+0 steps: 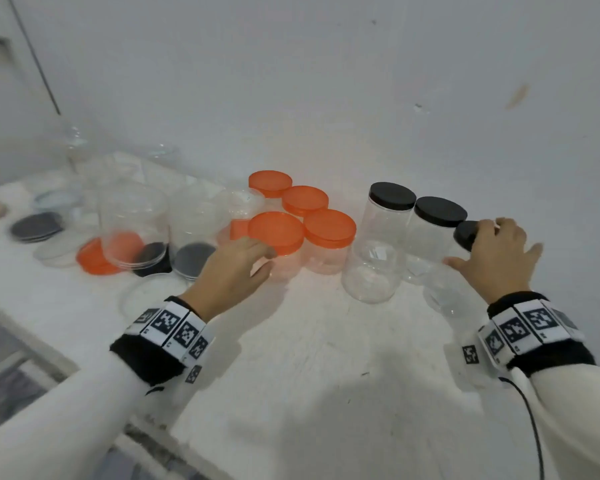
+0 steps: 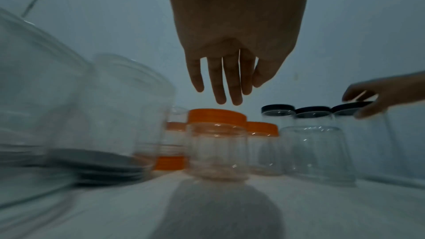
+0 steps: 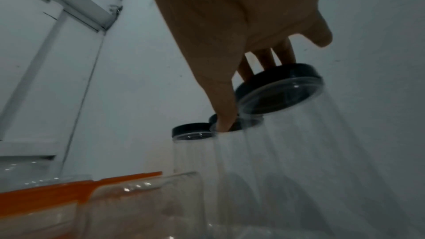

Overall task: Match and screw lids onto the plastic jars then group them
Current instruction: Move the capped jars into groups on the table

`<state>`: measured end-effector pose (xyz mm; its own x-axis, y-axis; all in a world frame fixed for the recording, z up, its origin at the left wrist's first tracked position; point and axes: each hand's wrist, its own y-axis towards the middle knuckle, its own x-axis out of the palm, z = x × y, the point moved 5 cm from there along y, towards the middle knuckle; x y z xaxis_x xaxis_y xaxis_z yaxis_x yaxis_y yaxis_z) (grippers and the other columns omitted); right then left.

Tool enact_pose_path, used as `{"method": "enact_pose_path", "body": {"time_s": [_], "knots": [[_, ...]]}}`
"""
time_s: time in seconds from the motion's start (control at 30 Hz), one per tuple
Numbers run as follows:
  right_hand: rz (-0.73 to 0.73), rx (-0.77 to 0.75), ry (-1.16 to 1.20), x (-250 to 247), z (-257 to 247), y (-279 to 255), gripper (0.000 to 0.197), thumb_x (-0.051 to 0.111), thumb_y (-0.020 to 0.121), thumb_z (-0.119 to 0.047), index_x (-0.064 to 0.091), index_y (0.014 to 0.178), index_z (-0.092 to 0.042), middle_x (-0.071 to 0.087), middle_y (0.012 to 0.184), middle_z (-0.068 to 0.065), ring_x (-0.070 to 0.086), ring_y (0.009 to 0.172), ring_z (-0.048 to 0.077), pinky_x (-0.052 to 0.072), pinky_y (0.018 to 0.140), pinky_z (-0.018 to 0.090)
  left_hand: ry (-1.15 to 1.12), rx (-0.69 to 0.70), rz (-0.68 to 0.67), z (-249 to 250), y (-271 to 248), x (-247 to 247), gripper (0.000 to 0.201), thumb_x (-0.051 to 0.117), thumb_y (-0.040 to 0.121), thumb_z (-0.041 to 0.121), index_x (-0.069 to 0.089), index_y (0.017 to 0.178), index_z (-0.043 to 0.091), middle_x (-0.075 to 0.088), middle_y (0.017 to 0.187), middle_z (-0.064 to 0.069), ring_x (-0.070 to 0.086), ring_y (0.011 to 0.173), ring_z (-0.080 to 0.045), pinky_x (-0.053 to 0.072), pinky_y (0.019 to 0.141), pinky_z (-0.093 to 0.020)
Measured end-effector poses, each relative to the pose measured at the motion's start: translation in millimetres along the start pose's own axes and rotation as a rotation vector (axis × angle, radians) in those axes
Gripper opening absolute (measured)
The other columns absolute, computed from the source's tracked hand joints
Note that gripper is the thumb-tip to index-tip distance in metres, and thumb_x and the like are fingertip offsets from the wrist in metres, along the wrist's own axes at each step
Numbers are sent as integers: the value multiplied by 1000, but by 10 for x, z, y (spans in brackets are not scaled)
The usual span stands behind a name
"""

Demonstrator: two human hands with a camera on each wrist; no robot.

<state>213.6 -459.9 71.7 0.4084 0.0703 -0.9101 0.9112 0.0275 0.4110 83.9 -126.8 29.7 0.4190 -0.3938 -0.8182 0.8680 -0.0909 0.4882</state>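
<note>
Four orange-lidded jars stand grouped mid-table; the nearest one (image 1: 276,233) (image 2: 216,117) is right in front of my left hand (image 1: 257,261) (image 2: 232,88). That hand's fingers are straight and hover just over the lid, holding nothing. To the right stand two capped black-lidded jars (image 1: 392,197) (image 1: 440,211). My right hand (image 1: 482,244) (image 3: 243,94) grips the black lid (image 1: 465,233) (image 3: 276,95) on a third tall clear jar (image 1: 440,292) (image 3: 310,152), with the fingers over the top and the thumb at its side. A lidless clear jar (image 1: 373,275) stands in front.
At the left are big clear jars (image 1: 134,226) (image 1: 194,216), a loose orange lid (image 1: 94,259), dark lids (image 1: 153,258) (image 1: 193,259), a stack of dark lids (image 1: 35,226) and a clear lid (image 1: 149,296). The table edge (image 1: 32,341) runs at the near left. A wall stands close behind.
</note>
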Motion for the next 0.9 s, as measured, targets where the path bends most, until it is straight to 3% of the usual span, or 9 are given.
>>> {"method": "enact_pose_path", "body": {"time_s": [0.1, 0.17, 0.23, 0.33, 0.47, 0.57, 0.67, 0.77, 0.9], "knots": [[162, -62, 134, -175, -279, -28, 60, 76, 74, -22, 48, 120, 5, 38, 134, 29, 37, 123, 45, 25, 101, 60, 18, -102, -22, -307, -293, -182, 20, 55, 85, 22, 70, 85, 7, 69, 87, -4, 64, 81, -23, 52, 68, -34], [231, -166, 207, -266, -594, -69, 50, 73, 75, -15, 51, 115, 5, 44, 126, 29, 44, 113, 46, 33, 97, 57, 58, -187, -13, -499, -437, -317, 8, 64, 84, 11, 70, 86, 6, 68, 89, -5, 62, 82, -23, 47, 67, -30], [246, -259, 300, -299, -945, -126, 44, 71, 76, -13, 52, 112, 4, 48, 119, 27, 48, 104, 44, 39, 90, 54, 102, -239, -10, -666, -554, -423, 7, 67, 82, 9, 71, 88, 7, 69, 91, -5, 62, 84, -24, 40, 66, -27], [199, -384, 463, -291, -1491, -247, 38, 67, 79, -11, 54, 111, 3, 51, 114, 23, 48, 103, 40, 41, 84, 48, 141, -341, -54, -968, -693, -502, 16, 66, 84, 17, 69, 99, 12, 67, 102, -2, 58, 98, -22, 41, 71, -28], [78, -535, 573, -242, -2174, -421, 37, 67, 79, -13, 54, 112, -1, 51, 115, 17, 50, 103, 33, 43, 81, 42, 179, -428, -332, -1313, -801, -447, 45, 68, 81, 37, 58, 120, 18, 55, 122, 2, 50, 112, -19, 43, 84, -31], [-19, -661, 577, -190, -2606, -543, 41, 67, 79, -15, 53, 116, -3, 51, 118, 13, 48, 109, 28, 41, 85, 35, 205, -396, -512, -1443, -831, -377, 67, 71, 76, 44, 46, 132, 18, 47, 133, 2, 46, 119, -18, 39, 91, -28], [-104, -750, 536, -144, -2957, -619, 45, 66, 80, -19, 52, 120, -6, 48, 125, 10, 46, 114, 27, 42, 91, 37, 208, -352, -636, -1506, -836, -304, 77, 71, 76, 46, 37, 139, 18, 37, 144, 2, 37, 129, -17, 32, 100, -26], [-162, -831, 534, -109, -3230, -669, 50, 67, 80, -20, 50, 125, -6, 44, 133, 13, 42, 122, 28, 37, 97, 34, 177, -293, -708, -1531, -807, -262, 84, 70, 75, 48, 30, 143, 18, 26, 151, -1, 26, 137, -19, 24, 111, -32], [-251, -871, 504, -22, -3491, -700, 63, 69, 82, -29, 42, 136, -11, 31, 147, 11, 29, 135, 27, 31, 106, 36, 176, -258, -793, -1573, -802, -250, 98, 71, 70, 57, 22, 146, 21, 16, 154, -1, 16, 139, -24, 19, 115, -40]]}}
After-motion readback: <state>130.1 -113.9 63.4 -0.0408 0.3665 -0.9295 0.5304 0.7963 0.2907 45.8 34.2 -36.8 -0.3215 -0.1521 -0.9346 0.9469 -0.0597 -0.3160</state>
